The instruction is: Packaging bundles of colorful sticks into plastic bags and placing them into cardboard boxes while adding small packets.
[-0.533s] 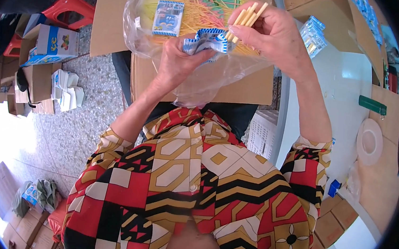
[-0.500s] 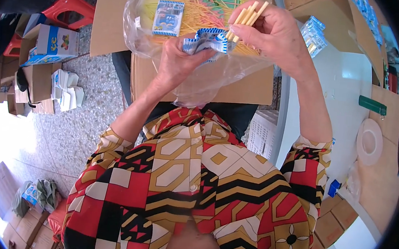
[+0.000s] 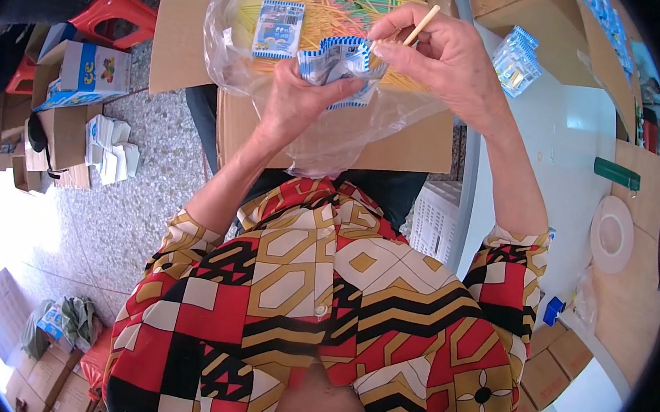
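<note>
My left hand (image 3: pixel 292 104) grips a crumpled blue-and-white packet (image 3: pixel 334 63), its thumb across the front. At the packet's upper right edge is my right hand (image 3: pixel 456 68), fingers pinched on a pale yellow stick (image 3: pixel 423 26) that points up past the fingertips. Whether more sticks are in that hand or inside the packet is hidden. Beneath both hands, thin sticks (image 3: pixel 323 17) in yellow, pink and green fill a clear plastic bag (image 3: pixel 223 59), which lies in an opened cardboard box (image 3: pixel 185 25). A flat blue-and-white packet (image 3: pixel 278 30) rests on the sticks.
To the right, a pale table (image 3: pixel 540 177) carries several packets (image 3: pixel 518 61). Beyond it are a green object (image 3: pixel 616 174) and a white ring (image 3: pixel 612 234). A red stool (image 3: pixel 99 17) and a printed carton (image 3: pixel 94 72) stand left. Below the table is a white crate (image 3: pixel 434 219).
My right hand has moved slightly down to the packet. Several sticks showed in its fingers before; now one stands out. The packet has opened out somewhat in my left hand.
</note>
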Tool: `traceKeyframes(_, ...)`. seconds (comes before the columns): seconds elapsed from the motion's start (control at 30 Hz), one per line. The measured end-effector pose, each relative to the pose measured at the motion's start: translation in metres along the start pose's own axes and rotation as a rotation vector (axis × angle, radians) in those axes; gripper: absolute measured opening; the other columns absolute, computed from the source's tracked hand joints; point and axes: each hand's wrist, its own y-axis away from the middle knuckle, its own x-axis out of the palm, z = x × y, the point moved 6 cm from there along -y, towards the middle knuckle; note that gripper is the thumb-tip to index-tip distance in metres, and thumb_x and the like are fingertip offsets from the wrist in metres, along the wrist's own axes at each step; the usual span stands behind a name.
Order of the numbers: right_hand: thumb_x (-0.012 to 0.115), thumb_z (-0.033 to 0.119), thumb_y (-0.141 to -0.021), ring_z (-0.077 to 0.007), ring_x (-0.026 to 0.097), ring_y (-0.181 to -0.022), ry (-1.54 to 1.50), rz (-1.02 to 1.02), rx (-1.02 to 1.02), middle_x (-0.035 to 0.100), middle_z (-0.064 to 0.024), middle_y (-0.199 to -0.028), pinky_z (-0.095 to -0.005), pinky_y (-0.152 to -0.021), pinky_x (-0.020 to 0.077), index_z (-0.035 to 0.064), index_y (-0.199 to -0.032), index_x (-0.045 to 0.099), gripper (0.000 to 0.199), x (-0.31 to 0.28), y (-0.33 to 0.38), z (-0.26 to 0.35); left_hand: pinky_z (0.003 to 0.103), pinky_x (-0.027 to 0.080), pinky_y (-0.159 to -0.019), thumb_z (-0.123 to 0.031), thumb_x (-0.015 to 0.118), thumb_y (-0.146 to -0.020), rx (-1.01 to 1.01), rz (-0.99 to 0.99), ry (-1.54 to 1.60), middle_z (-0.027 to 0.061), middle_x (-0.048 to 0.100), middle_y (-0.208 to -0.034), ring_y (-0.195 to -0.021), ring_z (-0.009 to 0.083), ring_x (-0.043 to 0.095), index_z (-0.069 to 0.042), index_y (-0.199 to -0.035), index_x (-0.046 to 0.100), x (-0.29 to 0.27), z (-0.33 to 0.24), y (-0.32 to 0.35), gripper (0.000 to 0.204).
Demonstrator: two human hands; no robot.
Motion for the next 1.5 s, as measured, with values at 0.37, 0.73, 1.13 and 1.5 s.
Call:
traceKeyframes(0.37, 0.041, 0.026, -0.095, -0.0115, 0.052, -0.097, 0.116, -0.068, -0.262, 0.061, -0.0039, -0.097, -0.0264, -0.087, 0.0395, 0.0019, -0.097, 0.063, 0.033, -0.010, -0.007, 0.003, 0.023, 0.048, -0.068, -0.010, 0.071, -0.072, -0.012, 0.006, 0.006, 0.0010, 0.064, -0.084, -0.073, 0.0064, 0.056, -0.001, -0.097, 0.063, 0.002, 0.001, -0.007, 0.028)
traceKeyframes(0.73, 0.045, 0.021, -0.092, -0.0130, 0.047, -0.109, -0.105, -0.087, -0.200, 0.053, -0.0069, -0.115, -0.0267, -0.091, 0.0383, 0.0032, -0.117, 0.053, 0.032, 0.009, 0.005, -0.012, 0.024, 0.049, -0.073, -0.007, 0.071, -0.071, -0.018, -0.013, 0.084, 0.0021, 0.064, -0.090, -0.078, 0.0078, 0.059, -0.001, -0.101, 0.061, 0.001, -0.003, -0.003, 0.032)
traceKeyframes(1.13, 0.057, 0.012, -0.086, -0.0034, 0.053, -0.075, -0.260, -0.216, -0.031, 0.061, 0.0001, -0.084, -0.0183, -0.069, 0.0433, -0.0001, -0.098, 0.061, 0.018, -0.002, 0.012, -0.047, 0.025, 0.050, -0.076, -0.004, 0.071, -0.071, -0.082, 0.045, 0.204, 0.0029, 0.063, -0.095, -0.083, 0.0093, 0.059, -0.003, -0.107, 0.058, 0.007, -0.010, -0.008, 0.039)
traceKeyframes(1.5, 0.053, 0.015, -0.089, -0.0043, 0.053, -0.076, -0.387, -0.394, -0.024, 0.060, 0.0002, -0.083, -0.0191, -0.072, 0.0433, -0.0022, -0.096, 0.062, 0.021, -0.029, 0.047, -0.054, 0.026, 0.047, -0.072, -0.022, 0.057, -0.087, -0.088, -0.084, 0.224, 0.0010, 0.062, -0.089, -0.080, 0.0095, 0.058, -0.005, -0.105, 0.058, 0.009, -0.001, -0.006, 0.025)
